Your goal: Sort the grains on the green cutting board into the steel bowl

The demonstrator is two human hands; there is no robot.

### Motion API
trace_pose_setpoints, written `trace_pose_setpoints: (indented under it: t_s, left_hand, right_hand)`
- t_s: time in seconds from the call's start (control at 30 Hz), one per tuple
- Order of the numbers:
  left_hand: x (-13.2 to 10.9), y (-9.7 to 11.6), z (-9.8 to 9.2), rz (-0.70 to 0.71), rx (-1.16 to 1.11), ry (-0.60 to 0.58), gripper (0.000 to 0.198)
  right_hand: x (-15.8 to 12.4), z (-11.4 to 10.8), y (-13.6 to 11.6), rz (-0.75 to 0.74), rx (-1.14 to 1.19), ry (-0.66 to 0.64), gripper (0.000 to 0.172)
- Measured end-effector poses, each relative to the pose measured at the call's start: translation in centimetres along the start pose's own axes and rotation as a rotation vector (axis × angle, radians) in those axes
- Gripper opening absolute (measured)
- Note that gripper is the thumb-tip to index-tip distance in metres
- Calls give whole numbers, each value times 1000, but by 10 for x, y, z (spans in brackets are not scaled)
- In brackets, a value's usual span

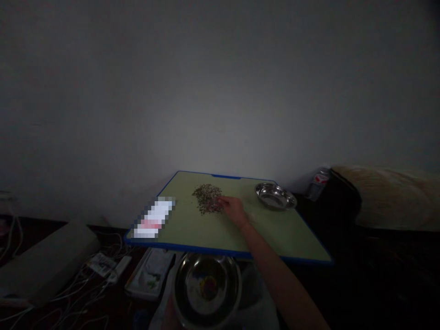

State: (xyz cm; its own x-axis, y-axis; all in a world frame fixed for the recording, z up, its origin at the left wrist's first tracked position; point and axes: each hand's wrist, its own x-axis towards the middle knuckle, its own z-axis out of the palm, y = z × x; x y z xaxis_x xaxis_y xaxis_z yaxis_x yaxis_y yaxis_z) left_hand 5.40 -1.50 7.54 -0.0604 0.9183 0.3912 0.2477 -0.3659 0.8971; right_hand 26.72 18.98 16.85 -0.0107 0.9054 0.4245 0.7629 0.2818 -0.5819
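Observation:
On the pale yellow-green board (178, 229) with blue edging lies a scattered pile of small dark and light bits, like seeds or grains (206, 197). My right hand (233, 210) reaches to the pile's right side, its fingertips pressed together at the bits. What they pinch is too small to make out. Below the board's front edge is a steel bowl (237, 293) with something small and colourful at its bottom. A dim patch of skin at that bowl's lower left seems to be my left hand (170, 315); its fingers are hidden.
A second steel bowl (276, 197) stands at the board's right rear. A lit, blurred-out screen (154, 219) lies on its left. A plastic bottle (318, 183) and a pale bundle (388, 197) are at right. Lower left are cables, a power strip (120, 268) and a white tray (147, 275).

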Motion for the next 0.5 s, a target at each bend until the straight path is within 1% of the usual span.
trace_pose_setpoints:
  t_s: [0.13,0.27,0.5]
  left_hand:
    - [0,-4,0,-11,-3,-4,52]
    - [-1,-4,-2,-22,7,-16,52]
    - [-3,-4,-2,-34,26,-32,50]
  right_hand:
    - [2,0,3,5,32,28,25]
    - [2,-1,5,29,15,59,26]
    - [3,0,4,58,23,-12,25]
